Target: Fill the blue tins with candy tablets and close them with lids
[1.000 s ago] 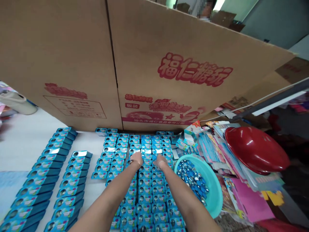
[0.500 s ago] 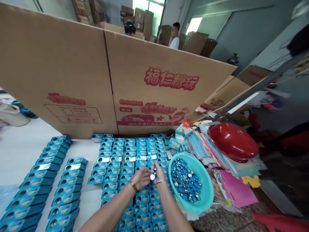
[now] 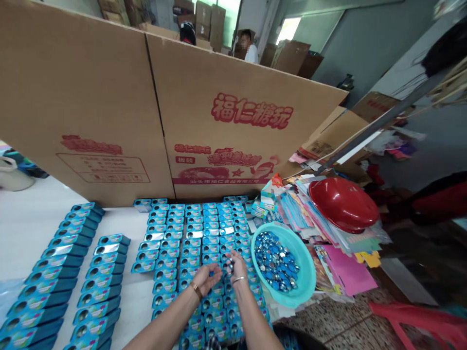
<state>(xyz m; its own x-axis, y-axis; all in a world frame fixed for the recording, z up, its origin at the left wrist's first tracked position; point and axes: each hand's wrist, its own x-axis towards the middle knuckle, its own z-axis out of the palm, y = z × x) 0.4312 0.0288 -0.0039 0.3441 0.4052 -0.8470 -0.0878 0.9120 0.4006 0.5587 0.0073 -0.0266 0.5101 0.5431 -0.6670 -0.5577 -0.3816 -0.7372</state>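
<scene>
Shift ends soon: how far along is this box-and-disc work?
Laid out: a grid of blue boxes, plus overlapped rows at left. In hand: the right hand pinches a shiny disc beside the cupped left hand. Left: the teal basin holds many discs.

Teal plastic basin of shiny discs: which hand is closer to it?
Right. The right hand is just beside the left rim of the teal plastic basin, not touching; the left hand is farther left, beyond it.

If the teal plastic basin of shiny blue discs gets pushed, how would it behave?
The teal plastic basin probably slides rather than tips: wide, low, loaded. Its shiny blue discs, heaped loose, would likely shift.
</scene>
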